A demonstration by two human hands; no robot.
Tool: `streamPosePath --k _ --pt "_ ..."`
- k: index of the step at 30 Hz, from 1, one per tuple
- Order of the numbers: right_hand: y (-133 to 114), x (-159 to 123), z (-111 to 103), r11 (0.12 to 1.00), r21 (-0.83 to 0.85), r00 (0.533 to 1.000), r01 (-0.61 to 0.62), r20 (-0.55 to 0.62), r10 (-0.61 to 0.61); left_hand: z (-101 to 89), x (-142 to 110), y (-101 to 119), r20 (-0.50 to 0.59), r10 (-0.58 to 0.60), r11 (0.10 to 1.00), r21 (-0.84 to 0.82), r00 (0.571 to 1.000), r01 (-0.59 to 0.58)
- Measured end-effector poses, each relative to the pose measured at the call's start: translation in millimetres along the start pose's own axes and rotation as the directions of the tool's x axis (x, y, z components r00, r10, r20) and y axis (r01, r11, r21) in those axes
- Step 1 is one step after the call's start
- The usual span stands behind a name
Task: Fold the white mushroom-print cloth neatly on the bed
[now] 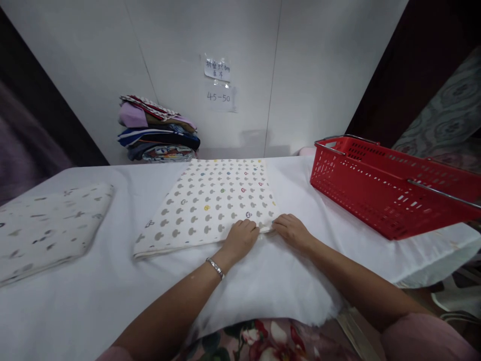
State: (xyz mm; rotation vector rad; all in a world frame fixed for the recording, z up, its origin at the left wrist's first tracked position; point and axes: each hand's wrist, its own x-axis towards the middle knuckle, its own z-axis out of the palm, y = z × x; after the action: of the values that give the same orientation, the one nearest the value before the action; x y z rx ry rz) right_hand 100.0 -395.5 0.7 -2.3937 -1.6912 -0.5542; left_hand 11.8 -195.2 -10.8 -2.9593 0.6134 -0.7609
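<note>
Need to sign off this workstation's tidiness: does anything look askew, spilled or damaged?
Nothing looks spilled or damaged. Only the stack of fabrics at the far left looks slightly untidy: its layers' edges don't line up, while the mushroom-print cloth lies mostly flat.

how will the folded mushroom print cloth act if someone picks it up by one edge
The mushroom-print cloth will probably be floppy and droop, since it looks like soft, thin fabric. Its folded layers, visible along the near edge, may slide apart or open unless gripped together. It's likely unbreakable and unlikely to roll, as it lies flat.
</note>
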Motion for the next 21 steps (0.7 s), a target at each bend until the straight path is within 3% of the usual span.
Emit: streamPosePath --k 4,9,16,21 --pt "1.5 4.2 4.0 0.997 -0.051 0.994 -0.062 -0.096 0.057 -2.1 2.8 -5.2 -0.064 -0.012 0.999 0.049 0.998 0.015" --pt "-8.2 -4.8 11.3 1.000 -0.003 0.998 -0.015 0.054 0.015 8.4 -6.7 1.7 0.022 0.062 0.997 0.036 0.998 -0.062" --pt "-11.9 -6.1 6.5 0.999 0.022 0.992 -0.028 0.121 0.025 6.7 -7.3 10.0 0.099 0.005 0.999 0.035 0.995 -0.008" --pt "-7.2 -5.3 2.2 0.998 0.041 0.981 0.056 0.183 -0.062 2.9 -6.8 12.9 0.158 -0.009 0.999 0.053 0.987 0.000"
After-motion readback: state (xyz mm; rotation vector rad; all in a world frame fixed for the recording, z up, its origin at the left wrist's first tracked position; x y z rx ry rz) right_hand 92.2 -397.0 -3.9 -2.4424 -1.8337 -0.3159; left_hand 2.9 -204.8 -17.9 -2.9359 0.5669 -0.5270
